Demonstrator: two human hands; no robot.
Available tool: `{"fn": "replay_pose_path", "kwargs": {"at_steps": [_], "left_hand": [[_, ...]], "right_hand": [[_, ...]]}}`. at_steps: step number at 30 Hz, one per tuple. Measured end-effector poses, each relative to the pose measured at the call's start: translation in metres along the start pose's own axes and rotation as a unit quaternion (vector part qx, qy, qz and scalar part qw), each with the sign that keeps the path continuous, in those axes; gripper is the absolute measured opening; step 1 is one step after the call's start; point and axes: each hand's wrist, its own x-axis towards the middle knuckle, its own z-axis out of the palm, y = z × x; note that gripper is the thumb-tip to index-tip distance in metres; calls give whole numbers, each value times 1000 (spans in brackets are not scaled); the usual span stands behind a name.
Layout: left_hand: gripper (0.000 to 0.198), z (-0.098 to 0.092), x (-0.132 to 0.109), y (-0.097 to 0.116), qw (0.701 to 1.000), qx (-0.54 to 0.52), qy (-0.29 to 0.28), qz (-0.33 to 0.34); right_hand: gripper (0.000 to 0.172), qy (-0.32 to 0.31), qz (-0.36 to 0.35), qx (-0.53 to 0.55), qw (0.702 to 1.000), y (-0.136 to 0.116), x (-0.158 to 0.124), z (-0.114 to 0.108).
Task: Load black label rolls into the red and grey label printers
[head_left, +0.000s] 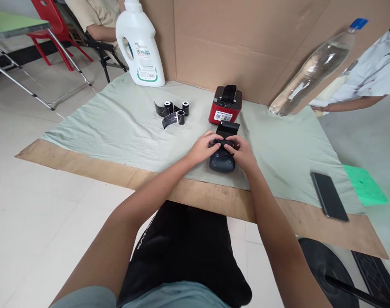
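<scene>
A black handheld label printer [222,164] lies on the cloth near the table's front edge, its lid [228,126] raised at the far end. My left hand [204,147] is closed on its left side, with thumb and fingers bent over the middle. From the right, my right hand [243,152] grips it in the same way, thumbs close together. A dark strip or roll lies between my fingers; its details are hidden. Right behind stands a red and black box-shaped printer [225,107] with a black strip on top. Several small rolls of black film [180,117] sit to the left, partly unwound.
A white detergent bottle [143,55] and a tilted clear bottle with a blue cap [317,70] stand before a cardboard wall [220,47]. A phone [329,196] lies at the right edge, near a green stool [364,185]. Two people sit beyond the cardboard.
</scene>
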Motion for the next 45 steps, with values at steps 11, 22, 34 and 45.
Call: {"fn": "replay_pose_path", "kwargs": {"at_steps": [11, 22, 34, 45], "left_hand": [[32, -18, -5, 14, 986, 54, -92, 131], [20, -16, -19, 23, 959, 174, -68, 212], [20, -19, -25, 29, 963, 157, -53, 214], [29, -11, -25, 30, 989, 40, -2, 145]], "right_hand": [[25, 140, 49, 25, 989, 17, -2, 13], [55, 150, 77, 135, 976, 36, 4, 13], [20, 76, 23, 159, 984, 11, -7, 3], [41, 23, 77, 220, 972, 20, -4, 1]]}}
